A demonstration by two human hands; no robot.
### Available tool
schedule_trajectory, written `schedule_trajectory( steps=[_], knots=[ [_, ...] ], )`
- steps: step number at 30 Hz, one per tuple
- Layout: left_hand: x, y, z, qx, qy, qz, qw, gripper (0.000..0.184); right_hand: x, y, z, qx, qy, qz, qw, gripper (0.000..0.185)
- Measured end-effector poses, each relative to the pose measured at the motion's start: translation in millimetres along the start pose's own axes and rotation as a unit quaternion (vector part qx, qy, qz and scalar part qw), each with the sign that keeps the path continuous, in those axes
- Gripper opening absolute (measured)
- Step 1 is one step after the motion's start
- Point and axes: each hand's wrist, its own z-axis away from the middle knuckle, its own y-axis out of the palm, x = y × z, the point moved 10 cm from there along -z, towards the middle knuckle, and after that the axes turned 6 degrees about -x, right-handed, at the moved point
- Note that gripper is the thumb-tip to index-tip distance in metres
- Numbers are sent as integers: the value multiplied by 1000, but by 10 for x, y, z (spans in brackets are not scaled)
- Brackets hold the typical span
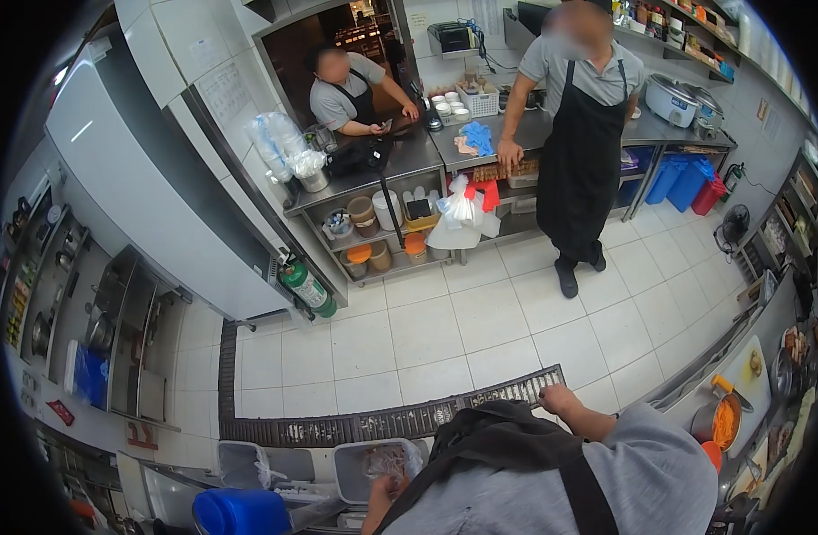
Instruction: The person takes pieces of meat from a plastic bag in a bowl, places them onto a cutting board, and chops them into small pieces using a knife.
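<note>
My right hand [554, 398] is out past the side of my dark apron [489, 423], above the floor drain grate [400, 417]. Its fingers look curled in, and nothing shows in them. Low in the view, my left hand [385, 489] is beside a grey bin [349, 468] lined with clear plastic [393, 461]. The fingers of that hand are small and partly hidden, so their grip cannot be made out.
A person in a black apron [583, 134] stands by the steel counter [409, 158]. Another person [345, 89] leans through the hatch. A blue container [239, 511] is at lower left, a green cylinder [307, 287] by the fridge, and a cutting board [748, 379] at right.
</note>
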Motion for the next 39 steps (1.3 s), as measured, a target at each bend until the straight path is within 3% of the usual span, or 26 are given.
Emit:
schedule_trajectory(
  steps=[1, 2, 4, 8, 10, 12, 14, 16, 23, 26, 28, 36, 39],
  knots=[
    [132, 26, -9, 12, -84, -28, 996, 28, -2, 15, -2, 0, -1, 1, 1000, 27],
    [163, 38, -60, 12, -83, -27, 996, 28, -11, 21, -10, -3, 2, -2, 1000, 27],
    [548, 95, -136, 12, -216, 11, 976, 31, 0, -13, -17, -6, 5, -3, 1000, 27],
    [682, 193, -171, 12, -225, 55, 973, 31, 61, -107, -3, -8, 15, -10, 1000, 27],
    [898, 424, -256, 15, -279, 247, 928, 31, 90, -132, -21, -7, 11, -15, 1000, 27],
    [969, 520, -302, 19, -299, 325, 897, 32, 65, -49, -34, 34, 25, -11, 999, 27],
    [814, 305, -308, 24, -221, 143, 965, 32, 91, -58, -32, 35, 20, -4, 999, 27],
    [623, 159, -292, 29, -133, -46, 990, 34, 94, -41, -23, 37, 15, 3, 999, 27],
    [342, 107, -88, 41, -123, -69, 989, 35, 50, -91, 63, 30, 32, -20, 999, 27],
    [129, 24, 79, 1, -179, 87, 980, 37, 33, -99, 101, 33, 36, -25, 998, 27],
    [221, 41, -26, 46, -172, -93, 980, 37, 11, -83, 113, 34, 37, -26, 998, 28],
    [466, 292, -397, 72, -4, -167, 983, 34, -45, -116, 185, -18, 10, -32, 999, 27],
    [-157, 65, 8, 44, 61, -121, 990, 33, -76, -26, 211, -1, 22, -13, 1000, 28]
  ],
)
